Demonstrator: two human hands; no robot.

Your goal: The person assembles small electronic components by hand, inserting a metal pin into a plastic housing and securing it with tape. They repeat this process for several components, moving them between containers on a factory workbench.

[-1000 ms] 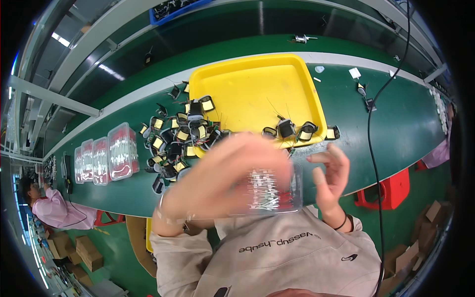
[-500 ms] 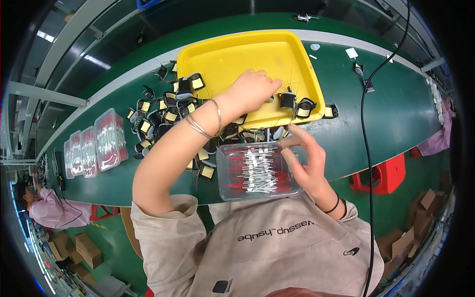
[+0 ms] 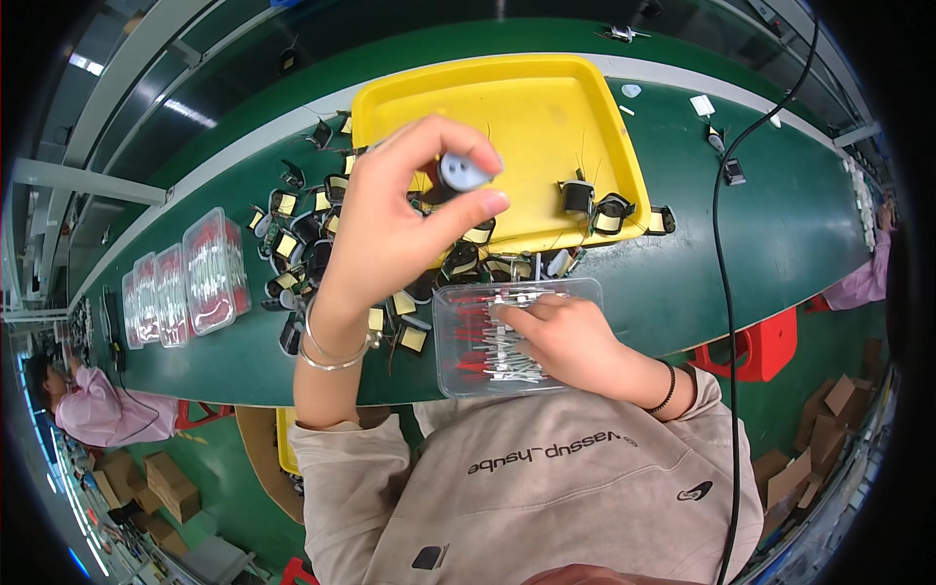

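Note:
My left hand is raised over the near left part of the yellow tray. Its thumb and fingers are closed round a small black electronic part with a pale grey round face. My right hand reaches into a clear plastic box, its fingers apart and touching the red-and-white wire leads there. Whether a lead lies between those fingers is hard to see. Similar black parts with yellow pads lie heaped left of the tray and along its near edge.
Inside the tray's near right corner sit two black parts. Several clear boxes of leads stand at the left. A black cable hangs across the right side. Red stools and cardboard boxes are beyond the table; a person in pink sits far left.
My left hand has come back and left from the tray's near right side, now showing a black part in its fingers. My right hand has moved from the box's rim down into the leads.

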